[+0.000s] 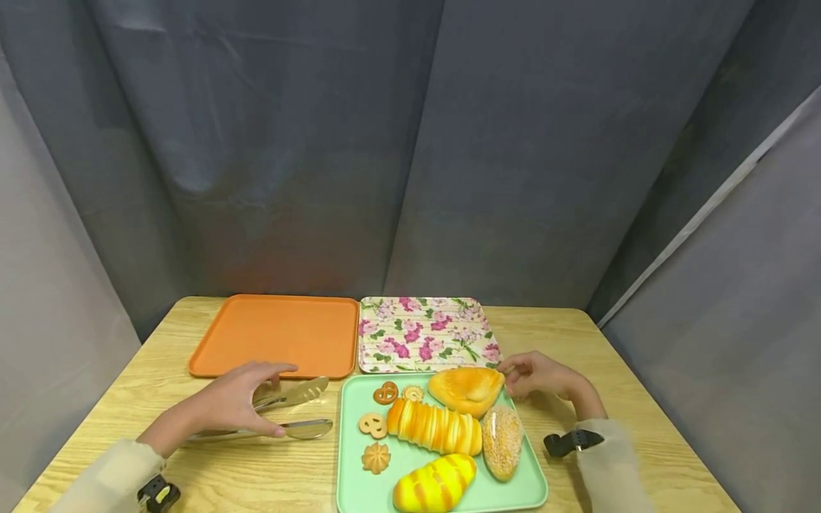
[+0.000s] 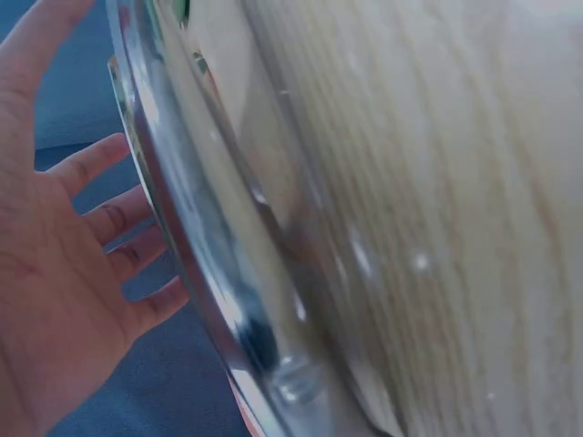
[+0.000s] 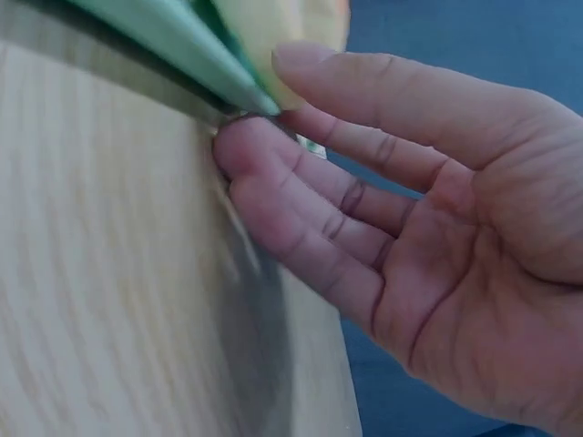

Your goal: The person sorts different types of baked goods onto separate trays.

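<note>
My left hand (image 1: 239,400) hovers over a pair of metal tongs (image 1: 306,429) lying on the table, thumb and fingers spread wide on either side of them. Close up in the left wrist view, the shiny tongs (image 2: 214,228) pass in front of the spread fingers (image 2: 109,218). At the back right corner of the green tray (image 1: 355,491), my right hand (image 1: 541,376) has thumb and forefinger about the tip of a golden folded bread (image 1: 467,388). In the right wrist view, the thumb (image 3: 364,82) overlaps that bread (image 3: 296,23), and the other fingers curl below the tray corner.
Also on the green tray are a sliced roll (image 1: 436,426), a yellow striped bread (image 1: 436,484), a seeded bread (image 1: 502,442), a pretzel (image 1: 385,392) and several cookies (image 1: 375,457). Behind stand an orange tray (image 1: 288,335) and a flowered tray (image 1: 426,335). Grey curtains (image 1: 410,142) enclose the table.
</note>
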Action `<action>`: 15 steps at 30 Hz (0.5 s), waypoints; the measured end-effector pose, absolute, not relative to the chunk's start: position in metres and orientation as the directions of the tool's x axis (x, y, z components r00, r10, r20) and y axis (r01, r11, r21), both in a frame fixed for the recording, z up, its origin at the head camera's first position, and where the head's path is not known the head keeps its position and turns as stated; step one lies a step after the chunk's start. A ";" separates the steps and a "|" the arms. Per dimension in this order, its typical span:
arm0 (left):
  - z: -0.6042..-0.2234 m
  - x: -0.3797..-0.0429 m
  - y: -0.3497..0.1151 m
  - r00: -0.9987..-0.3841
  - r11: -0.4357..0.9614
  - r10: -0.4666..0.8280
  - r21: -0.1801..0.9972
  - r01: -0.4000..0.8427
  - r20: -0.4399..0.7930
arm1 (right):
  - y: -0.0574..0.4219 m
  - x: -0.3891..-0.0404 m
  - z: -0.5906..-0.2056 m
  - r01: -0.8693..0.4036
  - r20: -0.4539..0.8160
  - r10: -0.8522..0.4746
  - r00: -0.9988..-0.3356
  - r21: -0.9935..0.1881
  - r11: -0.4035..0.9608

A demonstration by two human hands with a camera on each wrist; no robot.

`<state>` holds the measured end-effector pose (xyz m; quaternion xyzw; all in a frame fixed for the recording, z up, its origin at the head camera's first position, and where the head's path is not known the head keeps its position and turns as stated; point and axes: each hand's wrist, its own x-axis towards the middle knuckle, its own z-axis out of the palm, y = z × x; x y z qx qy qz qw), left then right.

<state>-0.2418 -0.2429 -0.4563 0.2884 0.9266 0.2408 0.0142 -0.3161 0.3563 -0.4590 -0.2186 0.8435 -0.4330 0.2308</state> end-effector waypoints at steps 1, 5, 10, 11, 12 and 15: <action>-0.457 -0.241 -0.243 -0.830 0.718 0.548 0.449 0.533 0.108 | 0.356 -0.316 -0.460 -0.169 -0.201 -0.569 -0.797 -0.830 0.531; -0.459 -0.239 -0.243 -0.824 0.720 0.558 0.436 0.539 0.097 | 0.353 -0.316 -0.461 -0.147 -0.210 -0.552 -0.807 -0.834 0.532; -0.461 -0.239 -0.242 -0.827 0.730 0.555 0.424 0.535 0.088 | 0.350 -0.312 -0.462 -0.093 -0.240 -0.535 -0.810 -0.848 0.522; -0.461 -0.239 -0.242 -0.829 0.732 0.553 0.425 0.532 0.085 | 0.350 -0.312 -0.462 -0.090 -0.243 -0.534 -0.810 -0.847 0.523; -0.461 -0.239 -0.242 -0.830 0.733 0.552 0.429 0.528 0.079 | 0.350 -0.311 -0.461 -0.089 -0.245 -0.534 -0.809 -0.847 0.523; -0.460 -0.240 -0.242 -0.834 0.737 0.549 0.437 0.516 0.059 | 0.349 -0.310 -0.460 -0.084 -0.251 -0.528 -0.811 -0.844 0.530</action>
